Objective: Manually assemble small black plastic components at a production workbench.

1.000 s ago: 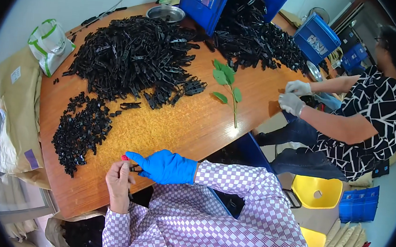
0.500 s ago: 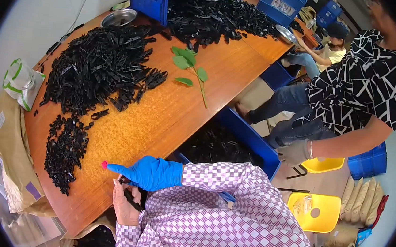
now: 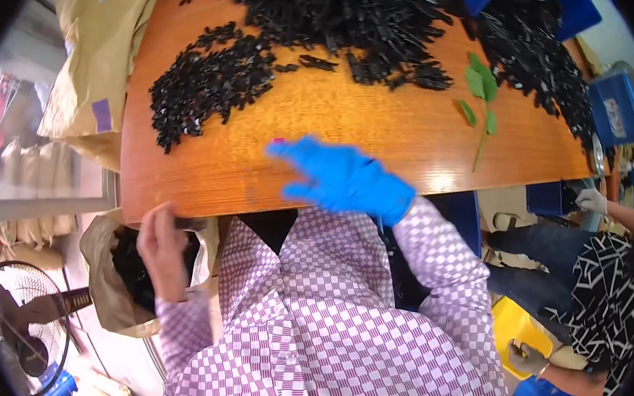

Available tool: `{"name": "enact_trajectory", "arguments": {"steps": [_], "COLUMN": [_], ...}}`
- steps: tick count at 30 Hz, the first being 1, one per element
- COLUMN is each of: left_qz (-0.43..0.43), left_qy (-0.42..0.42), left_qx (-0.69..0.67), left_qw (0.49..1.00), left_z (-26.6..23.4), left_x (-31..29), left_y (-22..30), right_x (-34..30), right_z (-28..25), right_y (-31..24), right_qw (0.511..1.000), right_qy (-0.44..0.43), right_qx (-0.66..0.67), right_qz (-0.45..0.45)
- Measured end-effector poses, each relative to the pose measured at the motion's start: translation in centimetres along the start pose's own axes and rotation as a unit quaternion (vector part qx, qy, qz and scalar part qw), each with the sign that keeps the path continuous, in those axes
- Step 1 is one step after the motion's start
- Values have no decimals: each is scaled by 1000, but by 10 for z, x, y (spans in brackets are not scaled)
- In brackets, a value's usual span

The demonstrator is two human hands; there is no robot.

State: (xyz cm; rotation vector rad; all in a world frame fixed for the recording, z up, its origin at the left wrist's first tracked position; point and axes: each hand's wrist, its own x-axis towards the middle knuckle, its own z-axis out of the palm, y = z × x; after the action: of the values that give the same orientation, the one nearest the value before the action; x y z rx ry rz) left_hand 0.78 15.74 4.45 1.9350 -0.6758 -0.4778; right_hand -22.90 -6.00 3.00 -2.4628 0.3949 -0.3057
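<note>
My right hand [image 3: 349, 178], in a blue glove, hovers over the table's front edge with its fingers apart and nothing visible in it. A small pink piece [image 3: 279, 141] shows at a fingertip. My bare left hand [image 3: 162, 248] is smeared by motion above an open paper sack [image 3: 105, 244] with black parts [image 3: 133, 269] inside. A dark piece [image 3: 191, 223] shows beside its fingers; whether they grip it is unclear. Beyond the hands, a pile of small black pieces [image 3: 218, 80] and a larger heap of long black clip-like parts [image 3: 334, 7] lie on the wooden table [image 3: 391, 121].
A leafy green sprig [image 3: 485, 88] lies on the table toward the right, near another black heap [image 3: 529, 54]. A large brown sack [image 3: 96, 50] stands at the left, above a fan [image 3: 23, 323]. At the right are a co-worker in a patterned shirt [image 3: 610, 299] and a yellow stool [image 3: 516, 332].
The view has turned leftward. My left hand has moved away from the right, out over the sack; earlier it held a black part. The right hand's fingers have spread.
</note>
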Motion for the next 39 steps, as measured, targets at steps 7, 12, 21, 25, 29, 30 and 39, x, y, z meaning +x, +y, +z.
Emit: {"name": "enact_trajectory", "arguments": {"steps": [7,12,21,25,29,30,39], "left_qz": [140,178,439,515,550,556,252], "left_qy": [88,0,-159,-178,-214,-212,-208], "left_qx": [485,289,263,327,350,343,102], "left_qw": [859,941,844,772,728,727,940], "left_z": [-130,-21,178,219,230,230,150], "left_x": [15,59,161,187,194,195,115], "left_y": [-53,12,64,65,70,71,39], "right_x": [43,91,77,49,39,38,10], "right_z": [-51,-44,-45,-56,-56,-55,-23], "right_y": [112,149,133,113,99,97,78], "right_qw": [959,935,965,836,745,727,827], "right_qy": [134,128,127,152,163,169,54], "right_qx": [-179,-323,116,458,583,602,460], "right_qz": [172,67,197,261,281,283,318]}}
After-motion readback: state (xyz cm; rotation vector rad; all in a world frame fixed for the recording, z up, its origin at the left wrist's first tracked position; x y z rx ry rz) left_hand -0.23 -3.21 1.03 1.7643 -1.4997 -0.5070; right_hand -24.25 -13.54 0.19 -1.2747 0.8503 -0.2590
